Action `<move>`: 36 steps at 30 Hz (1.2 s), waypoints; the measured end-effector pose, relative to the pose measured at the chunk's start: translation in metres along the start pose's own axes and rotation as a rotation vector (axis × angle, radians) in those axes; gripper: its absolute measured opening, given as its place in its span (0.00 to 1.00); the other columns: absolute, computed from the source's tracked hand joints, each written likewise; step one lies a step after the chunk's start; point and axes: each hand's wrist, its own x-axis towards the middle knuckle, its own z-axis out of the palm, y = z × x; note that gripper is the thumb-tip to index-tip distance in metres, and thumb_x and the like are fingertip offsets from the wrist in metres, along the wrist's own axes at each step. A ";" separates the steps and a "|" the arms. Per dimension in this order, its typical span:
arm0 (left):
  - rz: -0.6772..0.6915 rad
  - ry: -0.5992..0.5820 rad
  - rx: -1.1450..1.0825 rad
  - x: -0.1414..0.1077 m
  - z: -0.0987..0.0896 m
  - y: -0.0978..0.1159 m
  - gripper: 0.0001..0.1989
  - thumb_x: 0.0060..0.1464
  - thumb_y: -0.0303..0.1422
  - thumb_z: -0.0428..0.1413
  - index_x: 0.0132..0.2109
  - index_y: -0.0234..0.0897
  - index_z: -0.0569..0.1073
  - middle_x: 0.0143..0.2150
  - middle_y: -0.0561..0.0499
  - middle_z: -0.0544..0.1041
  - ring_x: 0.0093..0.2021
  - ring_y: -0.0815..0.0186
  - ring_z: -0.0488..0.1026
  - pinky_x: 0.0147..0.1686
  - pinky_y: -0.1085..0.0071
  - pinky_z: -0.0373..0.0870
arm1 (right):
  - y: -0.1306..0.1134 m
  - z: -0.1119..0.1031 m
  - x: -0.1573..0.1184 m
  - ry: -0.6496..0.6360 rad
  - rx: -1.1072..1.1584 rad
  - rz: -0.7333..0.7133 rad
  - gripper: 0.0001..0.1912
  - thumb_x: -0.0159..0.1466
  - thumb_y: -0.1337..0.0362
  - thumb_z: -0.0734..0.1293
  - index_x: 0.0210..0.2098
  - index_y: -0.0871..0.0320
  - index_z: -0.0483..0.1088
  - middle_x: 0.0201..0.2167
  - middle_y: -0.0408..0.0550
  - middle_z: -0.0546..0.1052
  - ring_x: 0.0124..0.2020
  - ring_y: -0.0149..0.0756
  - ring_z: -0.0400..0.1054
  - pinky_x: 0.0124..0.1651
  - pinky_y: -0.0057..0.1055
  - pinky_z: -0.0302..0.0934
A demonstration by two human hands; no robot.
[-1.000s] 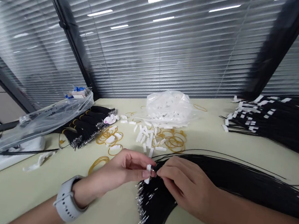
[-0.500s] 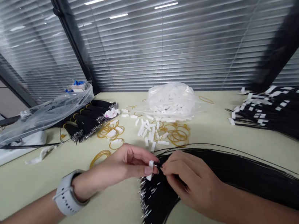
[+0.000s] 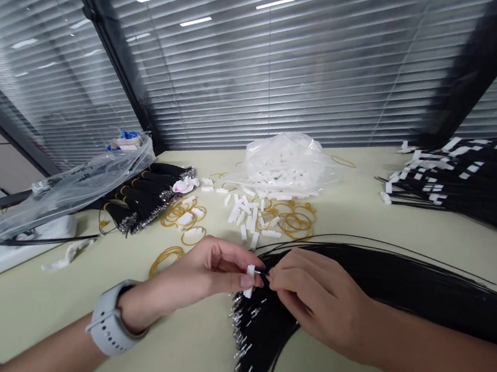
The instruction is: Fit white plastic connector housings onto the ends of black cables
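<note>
Between thumb and fingers, my left hand (image 3: 207,269) pinches a small white connector housing (image 3: 249,281), held upright. My right hand (image 3: 308,285) is closed on a thin black wire (image 3: 260,271), whose end meets the housing's right side; how deep it sits I cannot tell. Both hands are above a thick bundle of black wires (image 3: 401,279), with bare metal tips (image 3: 239,343) fanned out at its left end. Just beyond my hands lies a scatter of loose white housings (image 3: 249,215).
A clear plastic bag (image 3: 285,163) of white pieces stands at the back. Yellow rubber bands (image 3: 292,219) lie nearby. Black wires with white ends (image 3: 437,174) are piled at right. Banded black wire bundles (image 3: 146,197), a plastic sheet (image 3: 79,179) and a white power strip (image 3: 10,255) occupy the left.
The view has shifted slightly. Both hands keep nearly the same pose, with the wire end and the housing still together.
</note>
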 end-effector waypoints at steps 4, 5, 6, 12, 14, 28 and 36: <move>-0.009 0.010 0.009 0.001 0.000 0.001 0.09 0.40 0.25 0.61 0.34 0.32 0.75 0.26 0.53 0.77 0.27 0.77 0.71 0.29 0.82 0.65 | 0.000 -0.002 0.001 -0.013 -0.024 -0.029 0.04 0.60 0.76 0.57 0.32 0.62 0.59 0.25 0.44 0.65 0.28 0.23 0.57 0.32 0.23 0.55; -0.009 0.009 0.012 0.001 0.000 0.001 0.09 0.40 0.25 0.61 0.34 0.32 0.75 0.26 0.53 0.77 0.27 0.77 0.71 0.29 0.82 0.66 | 0.000 -0.003 0.001 -0.017 -0.031 -0.036 0.04 0.60 0.76 0.57 0.32 0.62 0.60 0.26 0.44 0.66 0.28 0.24 0.58 0.32 0.23 0.55; -0.006 0.008 0.016 0.001 0.000 0.001 0.09 0.40 0.25 0.61 0.34 0.32 0.75 0.27 0.53 0.77 0.27 0.77 0.72 0.29 0.82 0.66 | -0.001 -0.003 0.000 -0.018 -0.039 -0.046 0.04 0.60 0.76 0.57 0.33 0.62 0.60 0.26 0.44 0.66 0.29 0.24 0.58 0.33 0.23 0.56; 0.003 0.005 0.058 -0.004 0.001 0.003 0.08 0.44 0.25 0.58 0.36 0.35 0.75 0.28 0.57 0.77 0.28 0.79 0.71 0.30 0.86 0.65 | -0.003 -0.005 -0.001 -0.030 -0.075 -0.097 0.03 0.61 0.74 0.57 0.32 0.63 0.61 0.27 0.46 0.68 0.31 0.25 0.60 0.34 0.24 0.58; -0.011 0.014 0.073 -0.005 0.003 0.004 0.08 0.44 0.24 0.57 0.36 0.34 0.75 0.28 0.57 0.77 0.29 0.80 0.71 0.30 0.86 0.65 | -0.004 -0.006 0.001 -0.034 -0.087 -0.118 0.04 0.61 0.74 0.57 0.32 0.63 0.61 0.27 0.46 0.68 0.30 0.25 0.60 0.33 0.24 0.58; -0.002 0.007 0.169 0.000 0.006 -0.001 0.08 0.43 0.28 0.59 0.34 0.31 0.76 0.27 0.52 0.75 0.26 0.79 0.68 0.27 0.84 0.64 | -0.004 -0.002 -0.001 -0.054 -0.049 -0.064 0.03 0.59 0.76 0.60 0.31 0.64 0.62 0.25 0.47 0.66 0.29 0.26 0.58 0.31 0.25 0.54; -0.003 0.002 0.240 0.000 0.008 -0.009 0.12 0.43 0.33 0.59 0.36 0.31 0.76 0.28 0.50 0.74 0.27 0.78 0.67 0.27 0.83 0.63 | -0.005 -0.001 -0.001 -0.053 -0.080 -0.071 0.07 0.58 0.77 0.58 0.26 0.64 0.59 0.24 0.47 0.65 0.27 0.24 0.53 0.28 0.23 0.50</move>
